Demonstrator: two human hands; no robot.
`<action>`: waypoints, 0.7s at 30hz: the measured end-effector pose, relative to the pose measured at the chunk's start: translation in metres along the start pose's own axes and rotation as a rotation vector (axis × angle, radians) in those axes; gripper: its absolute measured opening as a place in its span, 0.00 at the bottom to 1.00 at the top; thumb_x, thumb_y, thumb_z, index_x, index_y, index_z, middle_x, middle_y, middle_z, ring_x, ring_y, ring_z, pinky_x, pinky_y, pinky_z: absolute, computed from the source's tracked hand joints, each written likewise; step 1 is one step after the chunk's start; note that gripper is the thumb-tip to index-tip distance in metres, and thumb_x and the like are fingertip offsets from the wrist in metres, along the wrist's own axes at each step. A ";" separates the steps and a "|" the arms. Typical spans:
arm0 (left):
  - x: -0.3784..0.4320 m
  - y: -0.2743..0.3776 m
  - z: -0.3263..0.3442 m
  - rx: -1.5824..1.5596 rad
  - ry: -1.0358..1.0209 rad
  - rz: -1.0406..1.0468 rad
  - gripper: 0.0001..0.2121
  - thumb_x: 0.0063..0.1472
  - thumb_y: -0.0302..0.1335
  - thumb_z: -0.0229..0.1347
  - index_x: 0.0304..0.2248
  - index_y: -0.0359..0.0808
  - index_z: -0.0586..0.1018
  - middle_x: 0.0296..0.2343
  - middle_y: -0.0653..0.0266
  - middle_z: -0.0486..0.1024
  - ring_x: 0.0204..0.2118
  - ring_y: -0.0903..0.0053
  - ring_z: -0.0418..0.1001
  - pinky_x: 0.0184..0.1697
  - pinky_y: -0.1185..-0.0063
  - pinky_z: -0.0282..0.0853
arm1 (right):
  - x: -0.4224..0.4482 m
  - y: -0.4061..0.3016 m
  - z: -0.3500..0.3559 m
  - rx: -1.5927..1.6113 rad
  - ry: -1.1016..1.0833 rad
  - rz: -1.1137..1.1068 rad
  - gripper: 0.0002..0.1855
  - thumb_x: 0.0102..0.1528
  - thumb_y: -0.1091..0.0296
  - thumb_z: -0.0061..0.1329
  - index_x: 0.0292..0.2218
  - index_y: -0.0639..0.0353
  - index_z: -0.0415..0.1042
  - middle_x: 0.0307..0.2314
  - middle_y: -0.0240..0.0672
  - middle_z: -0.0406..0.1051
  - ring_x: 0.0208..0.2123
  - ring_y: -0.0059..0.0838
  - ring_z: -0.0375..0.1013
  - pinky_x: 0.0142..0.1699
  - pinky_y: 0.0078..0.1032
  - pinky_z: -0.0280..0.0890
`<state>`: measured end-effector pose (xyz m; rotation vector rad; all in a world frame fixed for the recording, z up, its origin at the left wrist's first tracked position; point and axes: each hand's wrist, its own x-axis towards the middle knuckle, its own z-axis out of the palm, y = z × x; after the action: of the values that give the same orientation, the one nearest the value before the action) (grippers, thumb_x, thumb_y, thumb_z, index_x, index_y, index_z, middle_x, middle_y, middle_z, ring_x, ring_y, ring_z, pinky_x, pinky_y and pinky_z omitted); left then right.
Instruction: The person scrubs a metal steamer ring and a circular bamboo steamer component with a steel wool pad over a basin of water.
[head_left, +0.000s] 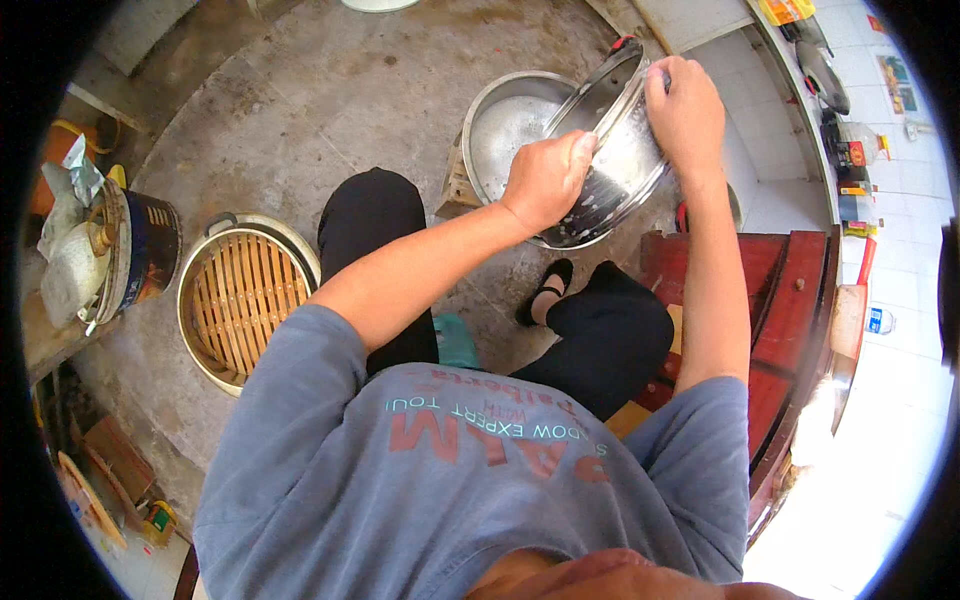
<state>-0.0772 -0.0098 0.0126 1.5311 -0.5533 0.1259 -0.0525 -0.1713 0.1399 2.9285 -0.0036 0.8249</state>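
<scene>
A shiny steel pot (622, 169) is tilted on its side above a wide steel basin (517, 120). White foam or water streaks its outer wall, and a red mark shows on a handle at its far end. My left hand (551, 180) grips the pot's rim on the near side. Higher up, my right hand (686, 112) holds the pot at its right edge; its fingertips are partly hidden. The basin contains cloudy liquid with some suds, and the pot covers its right part. Under the basin's left side a wooden support (457, 184) shows.
To my left, a slatted bamboo rack (247, 300) sits in a round metal steamer on the concrete floor (300, 112). Beyond it stands a dark bucket (146, 240) with things on top. A red wooden cabinet (772, 322) and a counter with bottles (862, 154) line the right.
</scene>
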 end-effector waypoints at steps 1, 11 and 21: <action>0.001 0.000 -0.002 -0.009 0.013 0.005 0.19 0.71 0.37 0.43 0.27 0.32 0.73 0.19 0.46 0.68 0.23 0.47 0.67 0.27 0.63 0.64 | -0.012 -0.014 -0.007 -0.003 -0.013 -0.057 0.10 0.57 0.63 0.48 0.32 0.60 0.75 0.30 0.46 0.73 0.35 0.50 0.73 0.41 0.43 0.68; -0.001 0.005 0.002 -0.009 -0.015 0.003 0.18 0.70 0.37 0.44 0.28 0.32 0.74 0.20 0.45 0.69 0.24 0.46 0.68 0.28 0.62 0.64 | -0.011 0.011 -0.010 -0.054 0.012 0.002 0.11 0.59 0.60 0.47 0.36 0.56 0.76 0.32 0.42 0.73 0.37 0.47 0.73 0.42 0.42 0.68; 0.004 -0.003 -0.003 0.007 0.049 -0.030 0.18 0.70 0.37 0.45 0.27 0.33 0.75 0.20 0.47 0.70 0.24 0.48 0.70 0.27 0.63 0.64 | -0.088 -0.067 -0.019 0.160 0.005 -0.310 0.05 0.54 0.68 0.53 0.32 0.57 0.72 0.28 0.40 0.68 0.32 0.43 0.70 0.37 0.39 0.67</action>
<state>-0.0718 -0.0083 0.0120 1.5386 -0.4916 0.1419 -0.1354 -0.1049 0.1034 2.9592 0.5253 0.8143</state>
